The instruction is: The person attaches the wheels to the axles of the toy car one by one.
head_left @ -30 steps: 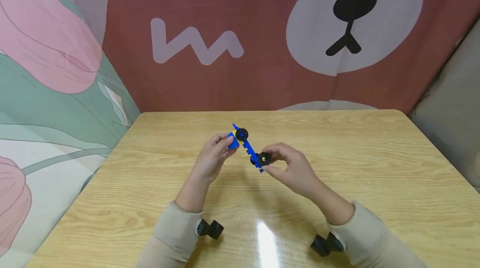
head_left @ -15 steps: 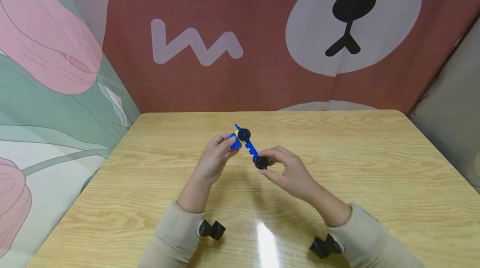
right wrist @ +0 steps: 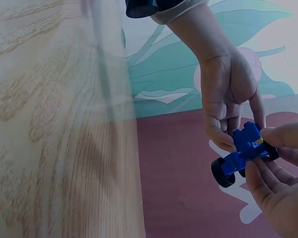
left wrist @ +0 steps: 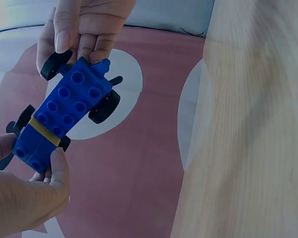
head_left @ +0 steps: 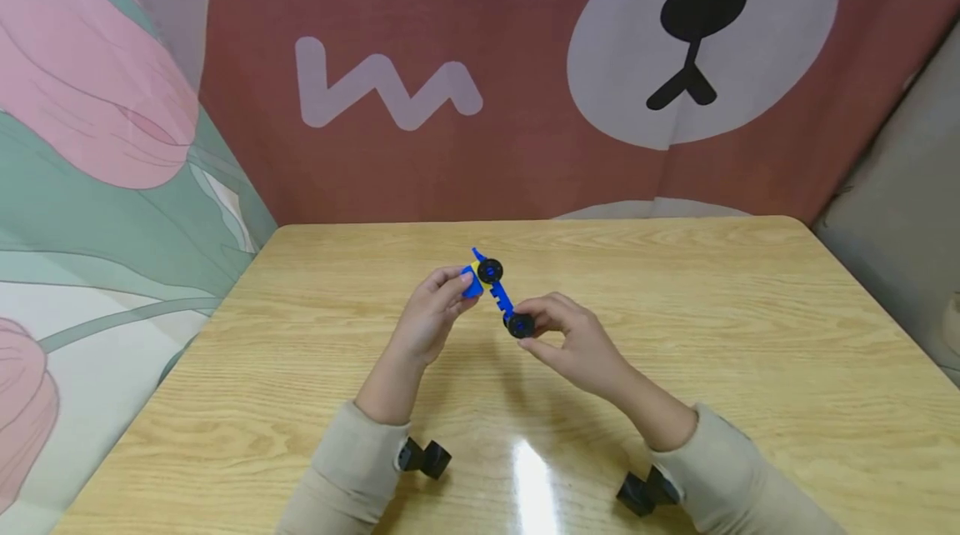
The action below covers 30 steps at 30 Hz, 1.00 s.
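Both hands hold a small blue building-block toy car [head_left: 501, 297] up over the table. It has a yellow strip [left wrist: 44, 131] across the body and black wheels. In the head view it slants from upper left to lower right. My left hand [head_left: 426, 320] grips the blue block end [head_left: 472, 282] beside the yellow strip. At the opposite end, my right hand [head_left: 579, 345] pinches a black wheel [head_left: 521, 325] between thumb and fingers; blue shows at its hub. Rows of studs show in the left wrist view, where that wheel [left wrist: 55, 64] lies under the right thumb.
The wooden table [head_left: 262, 352] spreads beneath both hands. Behind it hangs a brown cloth [head_left: 390, 177] printed with a bear face, and flower-printed cloth [head_left: 112, 210] covers the left. Small black cameras [head_left: 423, 458] sit at both sleeve cuffs.
One second ago the wheel in my right hand stood slightly off the car, its hub centre pale. It has since moved left and down against the car, with blue showing in the hub.
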Motion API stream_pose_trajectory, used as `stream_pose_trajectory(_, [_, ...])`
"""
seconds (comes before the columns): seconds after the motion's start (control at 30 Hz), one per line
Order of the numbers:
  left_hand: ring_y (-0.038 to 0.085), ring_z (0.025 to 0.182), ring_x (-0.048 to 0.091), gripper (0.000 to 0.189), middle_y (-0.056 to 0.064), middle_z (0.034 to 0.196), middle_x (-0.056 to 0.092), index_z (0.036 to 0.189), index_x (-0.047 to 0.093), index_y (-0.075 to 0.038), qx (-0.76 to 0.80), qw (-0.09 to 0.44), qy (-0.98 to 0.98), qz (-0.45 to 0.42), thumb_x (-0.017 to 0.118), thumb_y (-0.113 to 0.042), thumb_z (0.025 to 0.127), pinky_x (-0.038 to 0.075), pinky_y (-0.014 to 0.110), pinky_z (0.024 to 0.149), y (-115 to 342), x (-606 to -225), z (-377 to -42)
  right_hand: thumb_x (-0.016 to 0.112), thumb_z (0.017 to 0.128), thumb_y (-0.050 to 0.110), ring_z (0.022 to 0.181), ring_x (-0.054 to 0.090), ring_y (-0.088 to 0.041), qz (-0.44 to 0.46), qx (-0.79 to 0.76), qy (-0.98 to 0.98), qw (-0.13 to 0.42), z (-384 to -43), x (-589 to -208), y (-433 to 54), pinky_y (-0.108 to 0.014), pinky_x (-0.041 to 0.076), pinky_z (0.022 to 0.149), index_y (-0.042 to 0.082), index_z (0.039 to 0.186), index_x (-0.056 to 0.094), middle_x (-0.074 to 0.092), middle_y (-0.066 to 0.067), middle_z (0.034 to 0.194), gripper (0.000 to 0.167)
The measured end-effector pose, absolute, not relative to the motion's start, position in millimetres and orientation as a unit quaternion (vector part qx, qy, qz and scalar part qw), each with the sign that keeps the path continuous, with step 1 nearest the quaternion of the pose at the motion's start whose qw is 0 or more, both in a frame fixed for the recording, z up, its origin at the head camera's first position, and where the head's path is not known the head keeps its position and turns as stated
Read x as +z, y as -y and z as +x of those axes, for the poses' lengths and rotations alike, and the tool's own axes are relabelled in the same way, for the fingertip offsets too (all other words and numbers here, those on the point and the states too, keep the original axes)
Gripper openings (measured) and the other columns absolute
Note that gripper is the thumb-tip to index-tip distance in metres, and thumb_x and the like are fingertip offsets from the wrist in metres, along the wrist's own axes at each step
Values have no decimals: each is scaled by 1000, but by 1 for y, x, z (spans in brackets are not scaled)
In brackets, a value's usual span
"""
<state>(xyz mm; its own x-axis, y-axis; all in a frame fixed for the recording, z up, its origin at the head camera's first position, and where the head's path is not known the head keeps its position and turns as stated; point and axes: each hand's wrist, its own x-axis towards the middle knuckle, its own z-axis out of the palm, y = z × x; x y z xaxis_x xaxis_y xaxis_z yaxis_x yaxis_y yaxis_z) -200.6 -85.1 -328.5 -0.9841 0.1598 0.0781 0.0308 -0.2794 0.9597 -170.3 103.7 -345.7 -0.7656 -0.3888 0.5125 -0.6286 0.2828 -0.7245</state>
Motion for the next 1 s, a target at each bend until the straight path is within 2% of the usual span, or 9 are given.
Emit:
stream_pose_trajectory(0.23, [10, 75, 52, 16, 1, 79, 53, 99, 47, 6, 801, 39, -592, 76, 46, -5, 87, 37, 38, 86, 83, -331, -203, 65, 74, 0, 77, 56, -15, 317, 511, 793, 100, -170, -348, -103, -26, 47, 72, 0, 102, 57, 55, -6, 93, 29])
stream_pose_trajectory(0.4, [11, 76, 52, 16, 2, 80, 53, 98, 48, 6, 800, 38, -595, 70, 47, -5, 87, 38, 36, 86, 81, -332, -203, 59, 80, 3, 78, 55, -14, 293, 529, 793, 80, -169, -348, -102, -25, 47, 71, 0, 102, 58, 56, -5, 92, 22])
stream_pose_trajectory(0.5, [11, 77, 52, 19, 2, 81, 53, 100, 48, 7, 801, 39, -593, 71, 47, -5, 86, 36, 40, 89, 79, -333, -203, 56, 83, 5, 78, 55, -15, 271, 548, 789, 63, -169, -349, -103, -25, 48, 68, 0, 101, 59, 56, -6, 91, 19])
stream_pose_trajectory(0.77, [12, 79, 51, 21, 2, 84, 52, 102, 47, 9, 799, 37, -595, 80, 47, -4, 86, 32, 45, 91, 74, -334, -202, 58, 81, 6, 79, 52, -21, 198, 620, 759, -19, -173, -351, -105, -27, 47, 67, -2, 105, 51, 53, -10, 88, 25])
stream_pose_trajectory(0.9, [13, 79, 51, 20, 2, 84, 52, 102, 46, 9, 798, 34, -595, 84, 47, -5, 86, 30, 47, 91, 73, -334, -201, 59, 81, 6, 80, 51, -23, 176, 634, 752, -41, -175, -350, -107, -29, 46, 69, -2, 105, 51, 53, -11, 89, 27])
stream_pose_trajectory(1.0, [13, 79, 51, 20, 2, 83, 52, 102, 46, 8, 796, 32, -599, 82, 46, -5, 87, 33, 44, 90, 73, -334, -200, 59, 81, 7, 81, 51, -22, 170, 627, 759, -47, -175, -350, -108, -31, 45, 71, -1, 105, 53, 54, -10, 89, 26])
